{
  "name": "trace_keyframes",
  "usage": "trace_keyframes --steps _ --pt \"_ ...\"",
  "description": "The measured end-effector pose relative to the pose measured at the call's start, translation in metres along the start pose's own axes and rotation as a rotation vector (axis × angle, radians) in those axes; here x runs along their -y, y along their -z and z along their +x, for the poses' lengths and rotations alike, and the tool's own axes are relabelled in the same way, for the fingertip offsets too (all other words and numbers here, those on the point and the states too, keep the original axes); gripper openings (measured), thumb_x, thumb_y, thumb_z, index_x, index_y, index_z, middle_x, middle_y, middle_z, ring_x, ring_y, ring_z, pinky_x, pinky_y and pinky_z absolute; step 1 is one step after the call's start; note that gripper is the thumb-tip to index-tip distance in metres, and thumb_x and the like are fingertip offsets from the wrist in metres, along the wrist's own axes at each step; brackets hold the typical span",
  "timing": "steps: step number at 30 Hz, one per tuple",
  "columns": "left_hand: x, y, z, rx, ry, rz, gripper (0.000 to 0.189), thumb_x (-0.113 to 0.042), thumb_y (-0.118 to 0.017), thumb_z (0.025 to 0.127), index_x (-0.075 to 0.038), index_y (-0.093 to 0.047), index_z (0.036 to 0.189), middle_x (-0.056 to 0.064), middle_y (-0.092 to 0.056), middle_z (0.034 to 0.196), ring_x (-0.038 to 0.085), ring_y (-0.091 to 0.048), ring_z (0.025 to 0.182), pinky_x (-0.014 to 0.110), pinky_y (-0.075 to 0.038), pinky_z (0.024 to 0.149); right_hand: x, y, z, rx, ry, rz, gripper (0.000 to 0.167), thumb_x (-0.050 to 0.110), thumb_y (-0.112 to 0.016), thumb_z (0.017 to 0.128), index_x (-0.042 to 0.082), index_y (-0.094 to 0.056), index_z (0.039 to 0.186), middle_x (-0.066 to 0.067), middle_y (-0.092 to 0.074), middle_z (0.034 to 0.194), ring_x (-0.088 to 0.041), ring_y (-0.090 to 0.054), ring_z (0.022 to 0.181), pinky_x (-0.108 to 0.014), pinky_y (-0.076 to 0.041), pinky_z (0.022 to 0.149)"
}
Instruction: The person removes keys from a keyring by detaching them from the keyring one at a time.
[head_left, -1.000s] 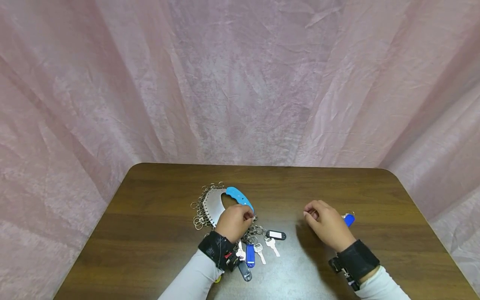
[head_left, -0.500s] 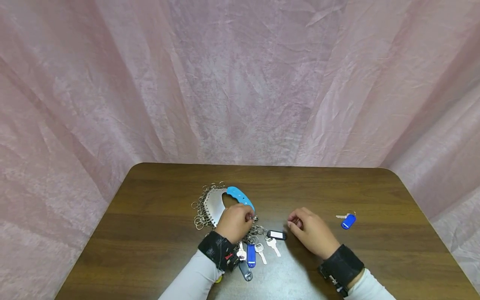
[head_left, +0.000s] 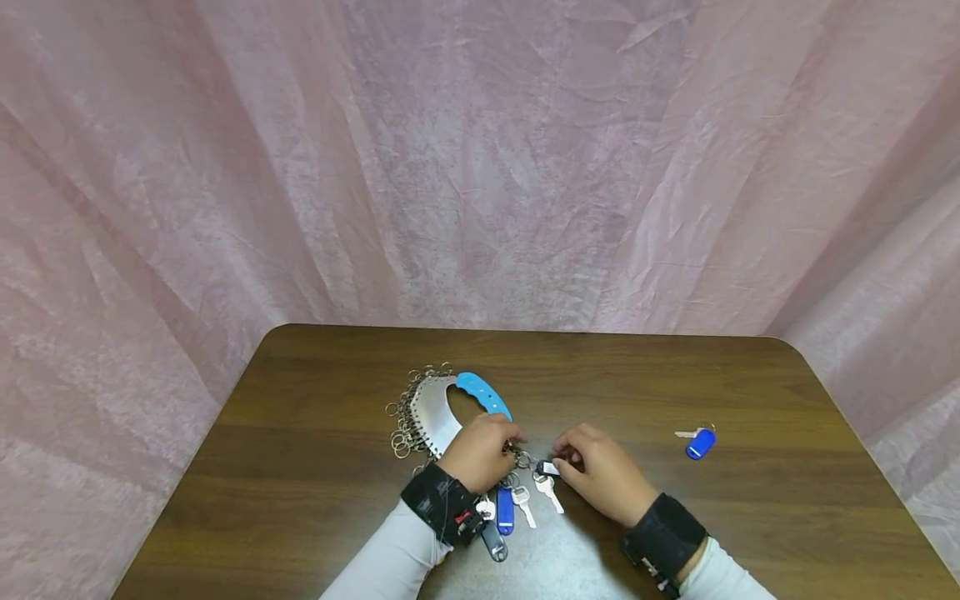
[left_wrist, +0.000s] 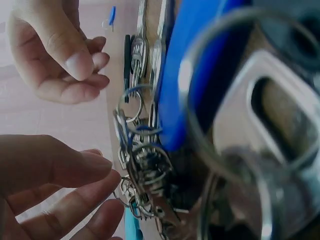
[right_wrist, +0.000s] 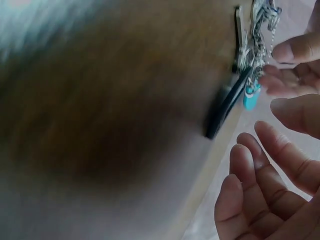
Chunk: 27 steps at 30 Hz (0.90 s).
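Observation:
A curved metal plate with a blue handle lies left of centre, its toothed edge lined with split rings. My left hand is at a cluster of rings below the handle; the left wrist view shows its thumb and fingertips right at the rings. A black key tag with a white label is tied to this cluster. My right hand hovers beside the tag, its loosely bent fingers overlapping the tag's right end. In the right wrist view a gap shows between that thumb and the fingers.
Keys, a blue key tag and a dark grey tag spread out below my left hand. Farther right lies a separate key with a blue tag. Behind the wooden table hangs a pink curtain.
My right hand has moved left from near the separate blue-tagged key to the black key tag. The left hand has shifted slightly right and its fingers look less curled.

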<state>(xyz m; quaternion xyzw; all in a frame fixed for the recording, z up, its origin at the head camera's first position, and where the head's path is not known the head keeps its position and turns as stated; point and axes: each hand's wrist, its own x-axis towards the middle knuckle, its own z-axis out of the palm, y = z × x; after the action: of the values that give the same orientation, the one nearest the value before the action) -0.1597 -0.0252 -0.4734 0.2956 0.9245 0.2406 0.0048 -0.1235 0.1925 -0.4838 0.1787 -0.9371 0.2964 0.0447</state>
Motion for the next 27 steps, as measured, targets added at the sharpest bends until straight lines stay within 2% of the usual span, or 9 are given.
trace_keyframes --steps 8,16,22,27 --pt "-0.003 -0.003 -0.001 0.031 -0.020 0.009 0.032 -0.005 -0.072 0.077 -0.014 -0.077 0.108 0.000 -0.074 0.103 0.018 -0.066 0.099 0.030 -0.053 0.088 0.007 -0.007 0.001 0.000 0.058 -0.069 0.016 0.013 -0.078 0.083 0.013 -0.071 0.098 0.003 -0.064 0.096 -0.012 -0.059 0.089 -0.030 -0.052 0.079" --pt "-0.006 -0.004 -0.002 0.073 -0.017 0.023 0.032 -0.004 -0.074 0.077 -0.013 -0.077 0.108 0.000 -0.075 0.105 0.020 -0.067 0.102 0.033 -0.053 0.091 0.011 -0.013 0.005 0.026 0.094 -0.095 0.015 0.016 -0.078 0.084 0.012 -0.073 0.097 0.003 -0.065 0.096 -0.016 -0.062 0.095 -0.036 -0.054 0.087" --pt "-0.005 -0.005 -0.002 0.066 -0.013 0.036 0.031 -0.005 -0.076 0.077 -0.014 -0.077 0.107 0.000 -0.075 0.104 0.020 -0.067 0.102 0.032 -0.053 0.091 0.012 -0.016 0.010 0.054 0.116 -0.095 0.012 0.015 -0.078 0.084 0.011 -0.071 0.093 0.002 -0.062 0.092 -0.015 -0.060 0.089 -0.035 -0.053 0.081" --pt "-0.004 -0.007 -0.002 0.050 -0.028 0.036 0.030 -0.005 -0.075 0.076 -0.015 -0.077 0.104 -0.001 -0.075 0.100 0.019 -0.067 0.098 0.032 -0.054 0.087 0.012 -0.016 0.013 0.093 0.125 -0.096 0.011 0.014 -0.077 0.084 0.015 -0.067 0.087 0.004 -0.058 0.090 -0.012 -0.057 0.087 -0.032 -0.052 0.078"
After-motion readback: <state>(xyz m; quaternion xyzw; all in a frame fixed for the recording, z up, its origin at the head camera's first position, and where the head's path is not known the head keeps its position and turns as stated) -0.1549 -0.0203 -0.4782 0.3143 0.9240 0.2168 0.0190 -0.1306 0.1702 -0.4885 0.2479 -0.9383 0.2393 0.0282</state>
